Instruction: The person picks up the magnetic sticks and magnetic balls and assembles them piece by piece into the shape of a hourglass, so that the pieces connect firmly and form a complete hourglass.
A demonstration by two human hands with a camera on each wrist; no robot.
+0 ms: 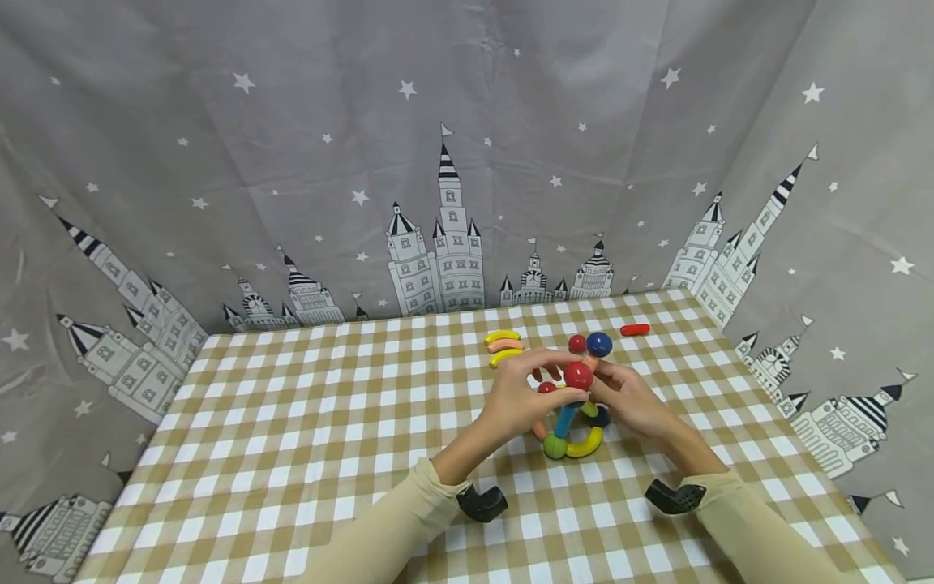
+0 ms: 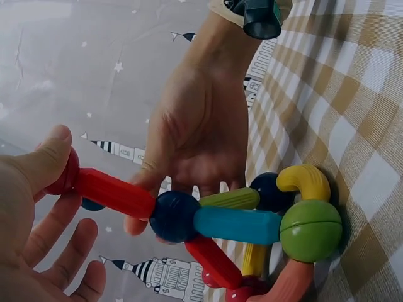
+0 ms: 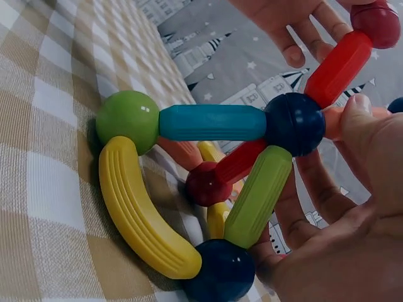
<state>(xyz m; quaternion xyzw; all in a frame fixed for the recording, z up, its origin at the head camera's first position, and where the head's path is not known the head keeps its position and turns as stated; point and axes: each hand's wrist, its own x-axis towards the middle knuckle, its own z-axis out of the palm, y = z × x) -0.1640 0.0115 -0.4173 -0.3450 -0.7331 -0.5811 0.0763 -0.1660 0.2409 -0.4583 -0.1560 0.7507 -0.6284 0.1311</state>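
A structure of coloured magnetic balls and sticks stands on the checked tablecloth. Its base includes a green ball, a curved yellow stick and a dark blue ball. Blue and light green sticks rise to an upper dark blue ball. My left hand pinches a red ball on the end of a straight red stick, which meets that upper ball. My right hand grips an orange stick beside the same ball, its thumb across the stick.
Curved yellow and orange sticks lie in a small group behind my left hand. A straight red stick lies toward the back right. Grey castle-print curtain hangs behind the table.
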